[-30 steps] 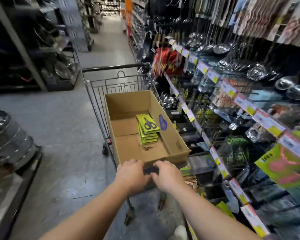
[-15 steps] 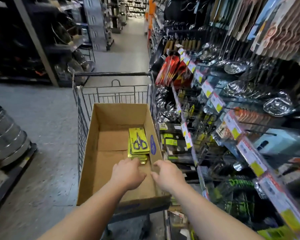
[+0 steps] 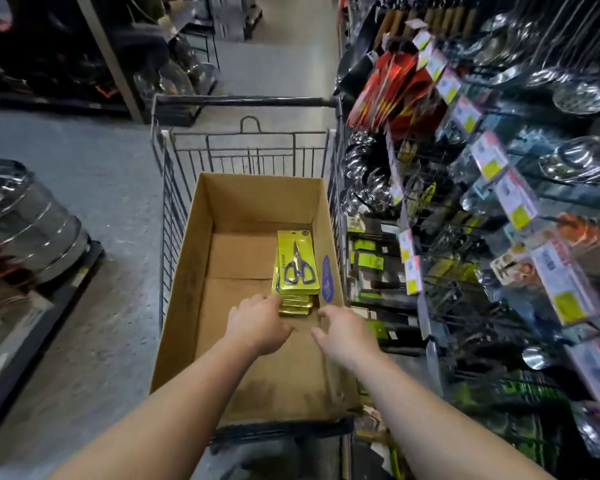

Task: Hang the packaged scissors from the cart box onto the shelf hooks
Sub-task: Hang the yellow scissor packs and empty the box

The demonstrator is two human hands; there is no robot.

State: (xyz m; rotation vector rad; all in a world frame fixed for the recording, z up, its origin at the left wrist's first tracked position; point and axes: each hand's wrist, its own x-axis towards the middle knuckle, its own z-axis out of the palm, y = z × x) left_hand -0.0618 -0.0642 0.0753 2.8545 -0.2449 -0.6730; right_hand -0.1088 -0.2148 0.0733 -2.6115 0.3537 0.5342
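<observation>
- Here, I look down into a cardboard box (image 3: 201,271) riding in a wire cart (image 3: 174,188); the packaged scissors (image 3: 297,266) lie as a short stack of yellow cards flat on the box floor, against its right wall.
- My left hand (image 3: 257,322) is inside the box, its fingertips at the near left corner of the stack; the fingers look loosely curled and close together, and I cannot tell whether they touch the cards or only come up beside them.
- My right hand (image 3: 342,329) hovers over the box's right wall, just beside the near end of the stack, fingers spread and bent, holding nothing.
- Step in hand, as I judge it: the reach for the first pick; nothing is lifted and nothing of this stack is hung.
- The shelf hooks (image 3: 440,282) stand to the right of the cart, crowded with hanging utensils; which hook is meant for the scissors I cannot make out.
- Next move, in my judgement: pinch the top card by an edge, peel it from the stack without dragging the others, then find the hang hole at its far end.
</observation>
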